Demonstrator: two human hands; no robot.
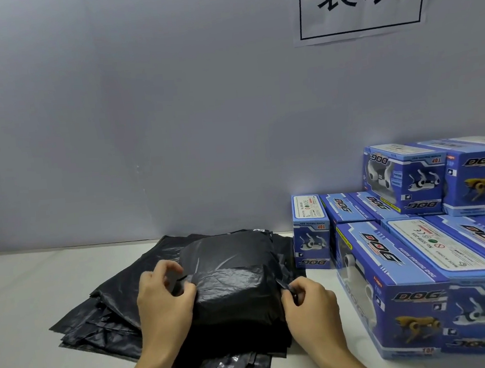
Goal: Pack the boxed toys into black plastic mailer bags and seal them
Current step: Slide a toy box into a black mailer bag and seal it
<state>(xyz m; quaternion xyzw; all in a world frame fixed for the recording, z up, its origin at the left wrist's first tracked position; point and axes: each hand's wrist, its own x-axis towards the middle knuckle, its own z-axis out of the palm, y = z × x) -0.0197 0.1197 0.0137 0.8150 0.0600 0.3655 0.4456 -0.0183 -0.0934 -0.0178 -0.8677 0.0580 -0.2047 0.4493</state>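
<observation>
A black plastic mailer bag (231,274), bulging in a box shape, sits on top of a pile of flat black mailer bags (106,310) at the table's middle. My left hand (165,301) pinches the bag's plastic at its left side. At the bag's right edge my right hand (310,306) pinches a fold of the plastic. Whatever fills the bag is hidden by the plastic. Blue boxed toys (394,282) printed with "DOG" are stacked to the right.
The white table (26,288) stands against a grey wall. A paper sign with large characters (362,3) hangs at the upper right. One small blue box (311,232) stands upright just right of the bag pile.
</observation>
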